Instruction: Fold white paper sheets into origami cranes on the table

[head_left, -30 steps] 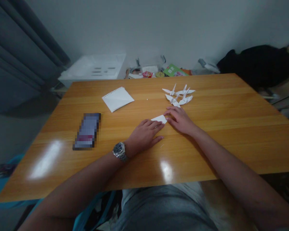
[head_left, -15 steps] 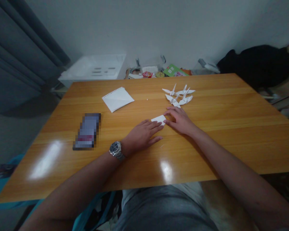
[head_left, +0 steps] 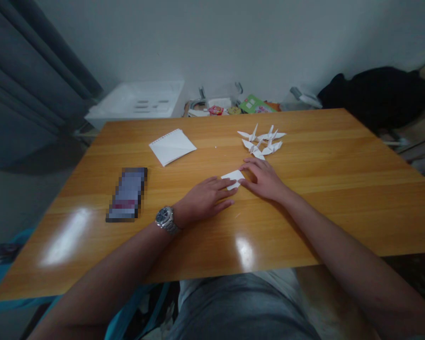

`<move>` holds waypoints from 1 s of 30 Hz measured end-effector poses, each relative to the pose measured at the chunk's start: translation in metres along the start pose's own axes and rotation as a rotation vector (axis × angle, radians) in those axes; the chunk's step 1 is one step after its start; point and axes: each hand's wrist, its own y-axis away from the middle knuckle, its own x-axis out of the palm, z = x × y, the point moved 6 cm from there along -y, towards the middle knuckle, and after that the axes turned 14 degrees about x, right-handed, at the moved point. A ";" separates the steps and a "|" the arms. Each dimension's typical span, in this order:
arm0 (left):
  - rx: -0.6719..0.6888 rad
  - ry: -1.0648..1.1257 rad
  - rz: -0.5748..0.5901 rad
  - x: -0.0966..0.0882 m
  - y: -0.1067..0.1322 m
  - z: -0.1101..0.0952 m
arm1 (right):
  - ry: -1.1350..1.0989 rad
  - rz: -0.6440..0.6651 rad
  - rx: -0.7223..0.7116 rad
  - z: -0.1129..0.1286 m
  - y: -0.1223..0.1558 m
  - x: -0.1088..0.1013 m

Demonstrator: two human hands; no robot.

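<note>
A small folded white paper point(head_left: 233, 177) lies flat on the wooden table point(head_left: 340, 189) between my two hands. My left hand point(head_left: 204, 199), with a metal watch point(head_left: 165, 218) on its wrist, lies flat with fingers stretched out, the fingertips pressing on the paper's left end. My right hand point(head_left: 264, 178) rests palm down with fingers extended, its fingertips on the paper's right edge. Just beyond my right hand sits a cluster of several white paper cranes point(head_left: 261, 140).
A white spiral notepad point(head_left: 172, 146) lies at the far left of the table. A phone point(head_left: 127, 193) lies flat nearer the left front. Behind the table are a white storage unit point(head_left: 136, 103), assorted clutter point(head_left: 230, 106) and a black heap point(head_left: 375, 94).
My left hand and wrist have slid slightly leftward and back along the table while its fingertips stay on the paper. My right hand has barely moved.
</note>
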 end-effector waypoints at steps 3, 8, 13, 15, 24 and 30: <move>0.014 -0.013 0.000 0.000 0.000 0.000 | 0.000 0.003 0.009 0.001 -0.001 0.000; 0.038 -0.005 -0.002 0.000 0.001 0.000 | -0.008 0.005 0.009 0.000 -0.002 0.000; 0.018 0.012 0.030 0.003 0.004 0.000 | -0.027 0.002 -0.009 -0.002 -0.003 0.000; 0.012 0.020 0.034 0.004 0.004 0.000 | -0.039 0.003 -0.005 -0.003 -0.004 0.000; 0.030 0.134 0.058 -0.002 0.007 0.002 | -0.066 0.012 0.013 -0.005 -0.005 0.001; 0.059 0.129 0.077 -0.005 0.008 0.000 | -0.067 0.011 0.007 -0.007 -0.005 0.004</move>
